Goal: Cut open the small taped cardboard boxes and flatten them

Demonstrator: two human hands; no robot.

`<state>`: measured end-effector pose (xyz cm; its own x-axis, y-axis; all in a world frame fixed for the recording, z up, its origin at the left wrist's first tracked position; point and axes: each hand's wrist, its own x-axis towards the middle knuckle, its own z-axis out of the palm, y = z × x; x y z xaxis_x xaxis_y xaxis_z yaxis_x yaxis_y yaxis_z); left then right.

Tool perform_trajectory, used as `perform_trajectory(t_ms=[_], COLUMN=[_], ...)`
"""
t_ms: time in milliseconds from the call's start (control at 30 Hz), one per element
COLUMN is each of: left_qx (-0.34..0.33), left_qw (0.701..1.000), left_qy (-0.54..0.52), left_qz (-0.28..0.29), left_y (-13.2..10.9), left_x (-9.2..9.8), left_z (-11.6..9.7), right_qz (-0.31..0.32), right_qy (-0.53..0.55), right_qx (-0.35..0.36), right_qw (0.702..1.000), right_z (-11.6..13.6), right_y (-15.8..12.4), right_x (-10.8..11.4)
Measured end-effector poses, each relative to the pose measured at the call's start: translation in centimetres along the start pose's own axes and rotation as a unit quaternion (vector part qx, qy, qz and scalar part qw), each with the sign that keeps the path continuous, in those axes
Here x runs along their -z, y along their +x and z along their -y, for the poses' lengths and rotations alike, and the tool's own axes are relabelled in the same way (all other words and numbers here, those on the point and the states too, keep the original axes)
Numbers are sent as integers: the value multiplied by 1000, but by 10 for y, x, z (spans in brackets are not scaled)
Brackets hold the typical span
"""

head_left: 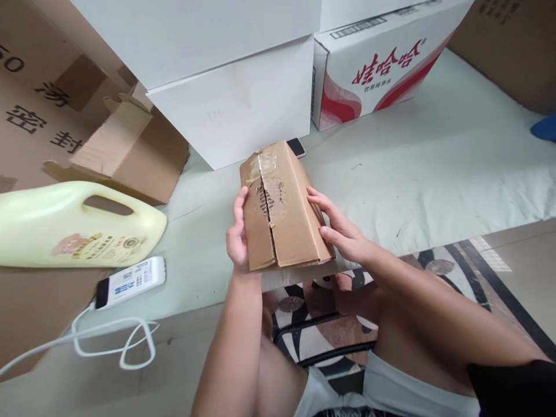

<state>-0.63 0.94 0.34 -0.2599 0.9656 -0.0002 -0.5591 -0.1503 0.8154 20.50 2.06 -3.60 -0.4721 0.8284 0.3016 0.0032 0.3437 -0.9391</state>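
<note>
A small brown cardboard box [295, 214] lies at the front edge of the pale green table, its top flaps meeting at a narrow seam with worn tape at the far end. My left hand [237, 231] grips its left side, fingers along the edge and the thumb hidden. Against the right side rests my right hand [341, 229], fingers spread on the cardboard. The box is held between both hands. Just behind it a dark phone [297, 147] is partly covered.
Left are a pale yellow jug [43, 226], a white device [134, 282] with a cable [108, 330], and an open carton [130, 145]. White boxes [234, 98] and a red-and-white carton [377, 69] stand behind. A blue object [545, 127] shows at far right.
</note>
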Motion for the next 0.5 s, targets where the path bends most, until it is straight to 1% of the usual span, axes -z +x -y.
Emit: perform_trajectory(t_ms=[67, 133, 200, 267, 367, 500], left_qx=[5, 50, 117, 162, 185, 220], left_qw=[999, 997, 992, 986, 982, 975], left_qy=[-28, -41, -36, -29, -31, -26], left_qz=[-31, -45, -37, -25, -17, 26], left_y=[0, -2, -4, -5, -6, -7], left_x=[-4, -8, -12, -13, -12, -8], left_z=[-1, -2, -4, -5, -7, -11], right_qz=[3, 9, 11, 4, -5, -18], right_qy=[10, 16, 24, 37, 52, 59], right_qx=[-3, -7, -10, -12, -11, 1], right_qw=[1000, 1000, 1000, 999, 999, 998], right_z=[0, 0, 0, -1, -2, -1], right_y=[0, 1, 1, 1, 0, -2], right_x=[0, 0, 0, 0, 1, 0])
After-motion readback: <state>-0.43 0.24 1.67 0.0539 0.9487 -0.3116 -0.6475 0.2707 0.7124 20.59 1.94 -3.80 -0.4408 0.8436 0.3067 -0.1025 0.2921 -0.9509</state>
